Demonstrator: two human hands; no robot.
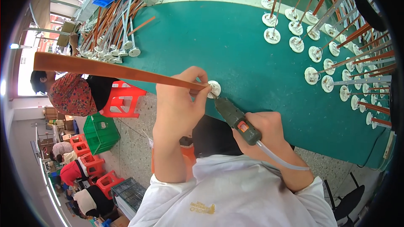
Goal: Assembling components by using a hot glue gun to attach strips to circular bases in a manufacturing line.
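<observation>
My left hand (179,101) pinches a long flat brown strip (109,70) near its lower end, which meets a small round white base (216,87) on the table. The strip reaches up and to the left. In my right hand (265,132) is a dark green hot glue gun (230,113) with an orange switch. A translucent glue stick (280,162) sticks out of its back. The gun's nozzle points at the white base, close to my left fingertips; whether it touches cannot be made out.
On the right of the green table (248,52) stand several white bases (311,75) with upright brown and grey strips. A pile of similar strips (113,29) lies at the far left. Left of the table are a seated person (73,94), red stools (124,101) and a green crate (99,133).
</observation>
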